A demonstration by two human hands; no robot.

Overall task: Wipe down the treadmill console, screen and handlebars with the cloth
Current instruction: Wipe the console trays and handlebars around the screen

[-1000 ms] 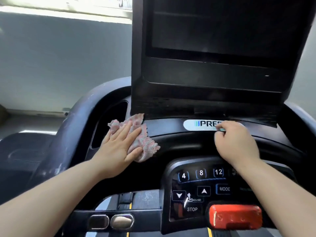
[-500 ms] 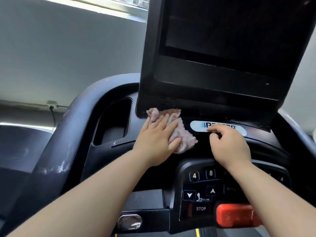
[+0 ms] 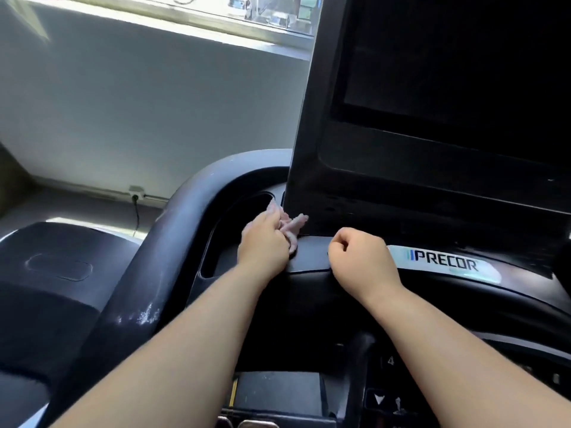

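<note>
The dark screen (image 3: 448, 88) stands over the console (image 3: 309, 264), and the curved handlebar (image 3: 148, 273) runs along the left. Your right hand (image 3: 361, 262) sits on the console just beside the PRECOR label (image 3: 445, 264), with its fingers curled into a fist that holds nothing. Your left hand (image 3: 264, 247) has its fingers bent around the cloth (image 3: 292, 228), which is pink and bunched against the lower left corner of the screen housing.

Plain grey wall (image 3: 139, 103) from 9 to 11 o'clock, bright window strip (image 3: 197, 18) up around 12, cars (image 3: 241, 7) outside. Wall socket (image 3: 136, 193) plus dangling cord (image 3: 137, 217) at 9. Sunlit floor patch (image 3: 61, 219) there too, dark neighbouring machine (image 3: 55, 273) at 8.
</note>
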